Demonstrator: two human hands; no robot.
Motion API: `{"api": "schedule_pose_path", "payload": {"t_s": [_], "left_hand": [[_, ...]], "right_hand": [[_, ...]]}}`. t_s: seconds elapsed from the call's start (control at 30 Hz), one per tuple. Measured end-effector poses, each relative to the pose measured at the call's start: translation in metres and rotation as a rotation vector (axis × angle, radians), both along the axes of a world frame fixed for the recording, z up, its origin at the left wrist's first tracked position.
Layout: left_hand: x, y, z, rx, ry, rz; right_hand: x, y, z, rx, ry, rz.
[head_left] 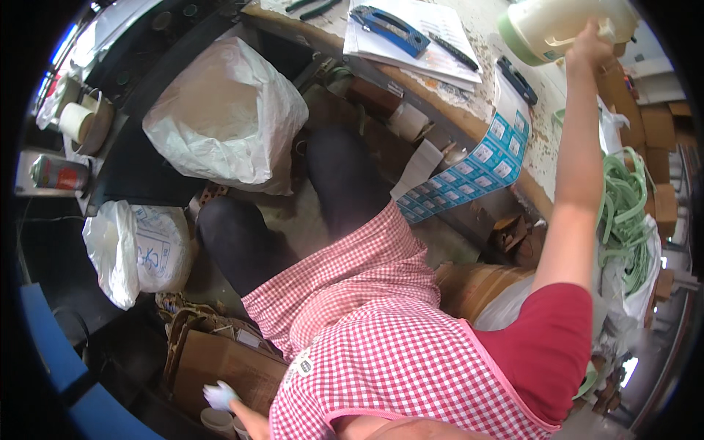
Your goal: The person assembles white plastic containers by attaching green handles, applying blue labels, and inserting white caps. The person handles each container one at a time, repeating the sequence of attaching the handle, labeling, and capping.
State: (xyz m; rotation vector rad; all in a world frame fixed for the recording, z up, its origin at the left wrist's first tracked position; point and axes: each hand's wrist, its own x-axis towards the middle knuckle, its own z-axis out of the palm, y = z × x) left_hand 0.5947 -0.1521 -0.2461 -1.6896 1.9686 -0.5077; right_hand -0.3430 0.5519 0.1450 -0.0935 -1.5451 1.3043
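Right hand [592,50] clasping the jug [534,31] by its handle, up at the table's [484,22] right end! Well apart from the table, the left hand [219,396] hangs unclenched, beside a cardboard box [224,364].

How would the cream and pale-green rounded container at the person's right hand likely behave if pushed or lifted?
The cream and pale-green rounded container is probably stiff: its curved wall shows no sag. Its round body could roll if laid sideways. Weight is uncertain, since its contents are hidden.
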Motion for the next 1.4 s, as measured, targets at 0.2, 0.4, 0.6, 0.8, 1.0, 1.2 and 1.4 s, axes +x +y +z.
{"api": "schedule_pose_path", "payload": {"t_s": [0.2, 0.4, 0.6, 0.8, 1.0, 1.2, 1.4], "left_hand": [[0.083, -0.010, -0.007, 0.245, 0.147, 0.121], [0.010, -0.125, -0.001, -0.001, 0.624, -0.034], [-0.021, -0.180, 0.020, -0.111, 0.875, -0.121], [0.000, -0.138, -0.008, -0.129, 0.960, -0.063], [0.044, -0.059, -0.047, -0.065, 1.015, 0.155], [0.062, 0.008, -0.063, -0.068, 1.133, 0.387], [0.172, 0.064, -0.114, -0.342, 1.408, 0.635]], "right_hand": [[-0.053, 0.107, -0.030, 0.494, -0.516, -0.276], [0.110, 0.074, -0.145, 0.332, -0.928, 0.367], [0.180, 0.044, -0.199, 0.270, -0.793, 0.489], [0.168, 0.058, -0.177, 0.282, -1.010, 0.456], [0.176, 0.048, -0.191, 0.071, -0.687, 0.691], [0.151, 0.070, -0.209, 0.245, -0.721, 0.425], [0.157, 0.077, -0.208, 0.571, -0.840, 0.413]]}}
